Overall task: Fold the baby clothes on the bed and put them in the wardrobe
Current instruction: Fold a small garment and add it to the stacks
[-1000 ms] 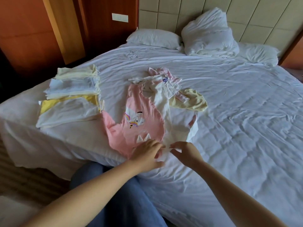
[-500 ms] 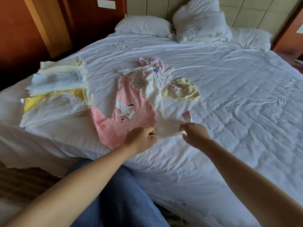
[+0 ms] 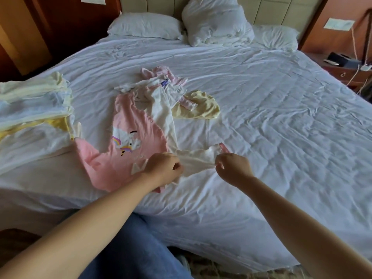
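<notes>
A cream baby garment [image 3: 196, 158] lies near the bed's front edge, stretched between my hands. My left hand [image 3: 163, 167] grips its left end and my right hand [image 3: 231, 168] pinches its right end. Under and left of it lies a pink garment with a unicorn print [image 3: 128, 141]. Behind them, a heap of loose baby clothes [image 3: 159, 87] includes white and pink pieces and a pale yellow piece [image 3: 199, 106]. A stack of folded baby clothes [image 3: 34, 109] sits at the bed's left edge.
The white-sheeted bed [image 3: 281, 117] stretches away to the right. Pillows [image 3: 145, 26] and a bunched duvet [image 3: 217, 21] lie at the headboard. A bedside table [image 3: 346, 71] with cables stands at right. Brown wooden panels [image 3: 66, 23] rise at back left. My jeans-clad knee [image 3: 128, 248] is below.
Both hands took hold of the cream garment's near edge and drew apart, pulling it taut. The view shifted closer and rightward, bringing the bedside table into sight.
</notes>
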A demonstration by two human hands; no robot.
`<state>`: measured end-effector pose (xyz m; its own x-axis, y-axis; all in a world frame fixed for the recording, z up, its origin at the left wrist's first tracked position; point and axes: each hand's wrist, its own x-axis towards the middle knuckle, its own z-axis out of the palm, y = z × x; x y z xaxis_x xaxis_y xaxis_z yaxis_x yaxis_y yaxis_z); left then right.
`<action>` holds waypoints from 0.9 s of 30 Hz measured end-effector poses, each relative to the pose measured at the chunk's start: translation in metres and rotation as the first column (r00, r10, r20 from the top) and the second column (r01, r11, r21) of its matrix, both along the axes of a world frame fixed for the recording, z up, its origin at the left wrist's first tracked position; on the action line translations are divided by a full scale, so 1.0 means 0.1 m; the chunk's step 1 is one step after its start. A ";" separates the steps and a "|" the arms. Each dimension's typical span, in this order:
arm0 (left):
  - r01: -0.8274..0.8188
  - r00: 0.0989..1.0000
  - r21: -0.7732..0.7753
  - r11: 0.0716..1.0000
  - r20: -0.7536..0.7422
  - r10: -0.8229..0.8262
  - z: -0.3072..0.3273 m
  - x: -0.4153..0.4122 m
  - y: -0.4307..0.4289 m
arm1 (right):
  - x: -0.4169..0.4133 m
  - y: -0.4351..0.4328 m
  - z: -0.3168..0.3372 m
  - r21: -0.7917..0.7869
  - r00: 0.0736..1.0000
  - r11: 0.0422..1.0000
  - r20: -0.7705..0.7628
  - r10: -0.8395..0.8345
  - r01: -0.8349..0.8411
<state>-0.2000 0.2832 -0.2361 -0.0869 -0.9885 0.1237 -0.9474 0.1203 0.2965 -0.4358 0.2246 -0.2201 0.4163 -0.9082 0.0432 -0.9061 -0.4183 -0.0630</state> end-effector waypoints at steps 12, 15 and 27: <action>0.092 0.990 -0.028 0.995 0.114 -0.088 -0.27 -0.18 -0.20 | 0.14 -0.53 -0.21 0.113 0.993 0.990 0.082 -0.090 0.081; 0.119 0.978 -0.027 0.993 0.175 -0.112 -0.36 -0.14 -0.23 | 0.16 -0.59 -0.21 0.088 0.981 0.986 0.125 -0.150 0.140; 0.128 0.946 0.282 0.951 0.252 -0.202 -0.48 -0.25 -0.31 | 0.09 -0.71 -0.11 0.351 0.788 0.878 0.413 -0.457 0.325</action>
